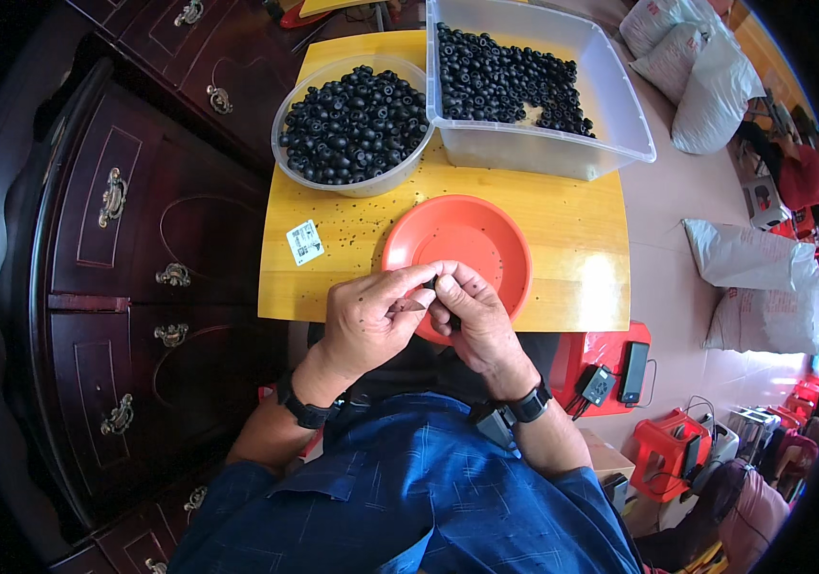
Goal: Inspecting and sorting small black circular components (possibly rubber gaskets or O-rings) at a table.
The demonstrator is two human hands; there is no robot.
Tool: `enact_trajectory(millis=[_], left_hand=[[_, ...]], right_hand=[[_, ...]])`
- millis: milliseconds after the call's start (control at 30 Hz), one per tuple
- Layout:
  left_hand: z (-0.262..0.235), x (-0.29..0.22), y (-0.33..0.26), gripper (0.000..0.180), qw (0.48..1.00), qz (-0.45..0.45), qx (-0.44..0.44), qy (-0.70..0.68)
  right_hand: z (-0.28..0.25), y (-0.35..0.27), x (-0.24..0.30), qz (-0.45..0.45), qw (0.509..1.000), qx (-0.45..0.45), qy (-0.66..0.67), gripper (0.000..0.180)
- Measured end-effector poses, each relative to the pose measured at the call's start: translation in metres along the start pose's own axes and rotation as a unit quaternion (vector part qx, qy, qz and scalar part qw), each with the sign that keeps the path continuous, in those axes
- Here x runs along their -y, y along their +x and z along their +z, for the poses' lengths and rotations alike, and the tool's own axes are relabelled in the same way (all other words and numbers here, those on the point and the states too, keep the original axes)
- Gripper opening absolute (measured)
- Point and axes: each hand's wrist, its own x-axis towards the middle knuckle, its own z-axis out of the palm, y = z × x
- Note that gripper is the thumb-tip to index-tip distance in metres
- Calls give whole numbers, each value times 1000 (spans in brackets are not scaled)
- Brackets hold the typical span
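Observation:
My left hand (371, 320) and my right hand (472, 320) meet over the near rim of an orange plate (472, 239) on a small yellow table (572, 239). Both pinch a small black round piece (431, 282) between their fingertips. Part of the piece is hidden by the fingers. A round clear bowl (352, 124) full of the same black pieces stands at the table's far left. Beside it, a rectangular clear tub (543, 86) holds several more black pieces.
A dark wooden cabinet (132, 268) with brass handles runs along the left. A white label (304, 242) lies on the table. White sacks (744, 277) rest on the floor at right. A red stool (610, 368) carries a charger and a phone.

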Motion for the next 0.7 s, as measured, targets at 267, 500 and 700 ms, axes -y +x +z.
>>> enact_trajectory(millis=[267,500,700], left_hand=[[4,13,-8,22,999,41,-32,12],[-10,2,3,24,998,-45,34,17],[-23,11,10,37,989,-62,120,53]], right_hand=[[1,-2,-1,4,998,16,66,22],[-6,1,-2,-15,997,8,78,22],[-4,0,0,-21,997,45,56,19]])
